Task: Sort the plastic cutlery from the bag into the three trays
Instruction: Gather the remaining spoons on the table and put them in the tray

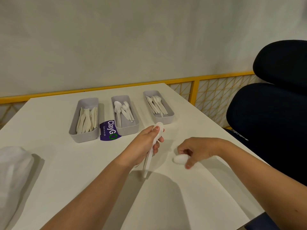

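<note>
A white tabletop (49, 163) runs back to a pale wall with a yellow rail, and on it the spoon tray (127, 131) sits in the middle of the three grey trays. It already holds a good heap of spoons (123, 110). The knife tray (83, 138) just left of it is well stocked with knives (86, 120), and the fork tray (166, 119) to its right holds a bundle of forks (157, 103), so I judge most of the sorting done. My left hand (146, 146), in front of the spoon tray and slightly to its right, grips a white spoon (149, 161) with curled fingers, bowl pointing toward the trays and handle hanging down toward me. My right hand (197, 151), further right and nearer me than the spoon tray, curls over a second spoon (180, 159) lying on the tabletop, of which only the bowl end shows. Both spoons have yet to go into the spoon tray. The bag (13, 171) lies far to the left of that tray and nearer me; I cannot tell whether anything is left inside.
</note>
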The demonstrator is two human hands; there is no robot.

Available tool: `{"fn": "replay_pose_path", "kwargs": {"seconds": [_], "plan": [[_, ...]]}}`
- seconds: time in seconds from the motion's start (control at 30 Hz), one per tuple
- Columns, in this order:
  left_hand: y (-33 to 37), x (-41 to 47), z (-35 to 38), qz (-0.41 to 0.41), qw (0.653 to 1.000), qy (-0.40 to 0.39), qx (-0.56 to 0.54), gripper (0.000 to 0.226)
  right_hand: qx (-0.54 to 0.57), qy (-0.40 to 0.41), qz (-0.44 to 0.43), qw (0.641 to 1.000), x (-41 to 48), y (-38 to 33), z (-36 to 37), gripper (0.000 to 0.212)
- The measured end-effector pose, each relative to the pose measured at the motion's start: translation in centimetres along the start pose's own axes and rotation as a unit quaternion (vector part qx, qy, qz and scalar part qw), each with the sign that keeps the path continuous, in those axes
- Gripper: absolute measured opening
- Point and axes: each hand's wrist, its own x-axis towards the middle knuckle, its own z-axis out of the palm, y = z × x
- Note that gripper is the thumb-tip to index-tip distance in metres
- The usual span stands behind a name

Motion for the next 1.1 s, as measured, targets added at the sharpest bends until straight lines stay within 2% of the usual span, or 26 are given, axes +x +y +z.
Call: {"fn": "replay_pose_path", "kwargs": {"seconds": [0.1, 0.2, 0.37, 0.53, 0.63, 0.7, 0.8, 0.87, 0.93, 1.0, 1.1], "plan": [[0.0, 0.0, -0.2, 0.010, 0.999, 0.027, -0.021, 0.025, 0.043, 0.122, -0.024, 0.991, 0.7, -1.1, -0.4, 0.022], [0.0, 0.3, -0.3, 0.023, 0.998, 0.055, -0.032, 0.023, 0.173, 0.204, -0.037, 0.963, 1.4, -3.0, -1.3, 0.021], [0.1, 0.6, -0.2, 0.050, 0.997, 0.065, -0.011, 0.030, 0.325, 0.288, -0.057, 0.899, 2.6, -6.1, -2.0, 0.023], [0.7, 1.0, -0.8, 0.038, 0.992, 0.073, -0.094, 0.041, 0.395, 0.345, -0.047, 0.850, 4.7, -7.5, -1.5, 0.020], [1.0, 1.0, -1.0, 0.032, 0.989, 0.089, -0.116, 0.047, 0.421, 0.351, -0.049, 0.835, 5.3, -8.5, -1.2, 0.011], [1.2, 1.0, -1.1, 0.029, 0.989, 0.096, -0.112, 0.051, 0.417, 0.343, -0.057, 0.840, 5.6, -9.1, -1.1, 0.015], [1.2, 1.2, -1.6, 0.036, 0.988, 0.118, -0.098, 0.048, 0.337, 0.345, -0.064, 0.873, 5.6, -9.6, -1.2, 0.025], [1.5, 1.4, -2.2, 0.038, 0.984, 0.134, -0.115, 0.037, 0.294, 0.352, -0.066, 0.886, 5.5, -9.9, -1.3, 0.025], [2.0, 1.6, -2.8, 0.046, 0.976, 0.149, -0.152, 0.023, 0.324, 0.357, -0.064, 0.874, 6.1, -10.2, -1.2, 0.018], [2.5, 1.9, -3.3, 0.059, 0.968, 0.173, -0.172, 0.017, 0.380, 0.338, -0.040, 0.860, 6.8, -10.6, -0.8, 0.033], [3.0, 2.4, -4.1, 0.062, 0.955, 0.220, -0.187, 0.010, 0.517, 0.199, -0.034, 0.832, 7.1, -11.7, -0.5, 0.038]]}}
